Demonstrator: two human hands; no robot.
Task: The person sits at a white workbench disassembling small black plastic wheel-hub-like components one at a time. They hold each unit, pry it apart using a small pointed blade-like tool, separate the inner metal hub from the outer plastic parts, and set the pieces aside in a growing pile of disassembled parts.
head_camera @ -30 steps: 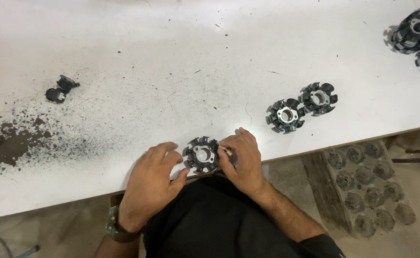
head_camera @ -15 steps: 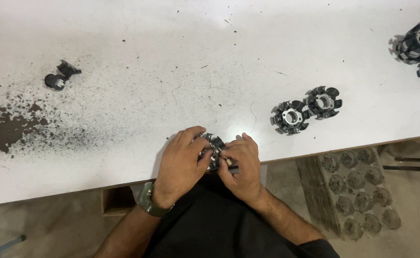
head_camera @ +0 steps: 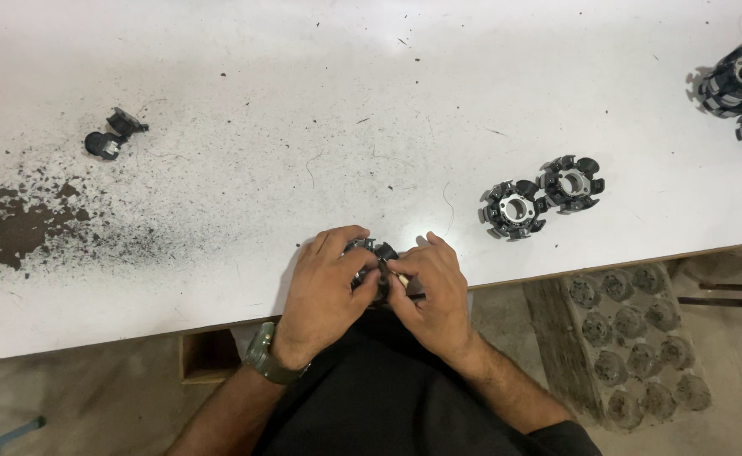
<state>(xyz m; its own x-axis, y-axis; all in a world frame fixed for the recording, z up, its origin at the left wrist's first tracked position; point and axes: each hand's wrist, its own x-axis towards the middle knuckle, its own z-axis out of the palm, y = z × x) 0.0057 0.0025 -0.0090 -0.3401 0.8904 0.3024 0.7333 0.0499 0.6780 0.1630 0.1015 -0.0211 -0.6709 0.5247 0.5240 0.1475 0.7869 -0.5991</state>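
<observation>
1. Only the head view here, looking straight down. The white table (head_camera: 371, 101) is pretty grubby: black specks all over, and a thick dark smear of grit (head_camera: 16, 224) out at the left. The near edge runs across the lower part of the shot, with bare concrete floor below it.
2. On the floor at the right sits a grey moulded tray (head_camera: 633, 342) with round pockets, next to a wooden table leg.
3. On the table: two black toothed rings (head_camera: 542, 196) with silver hubs lying flat and touching each other, right of the hands. More of the same stacked at the far right edge (head_camera: 741, 80), partly cut off. Two small black loose bits (head_camera: 113, 135) lie far left.
4. The worked piece is another black toothed ring (head_camera: 372, 253) right at the near edge of the table, mostly buried under both hands.
5. Left hand (head_camera: 330, 291), with a watch on that wrist, is curled over the ring from the left, fingers wrapped on its rim. Right hand (head_camera: 434, 295) pinches it from the right, fingertips closed on the ring.
6. Which way the ring faces, flat or tipped, I honestly can't tell; the hands cover too much.
</observation>
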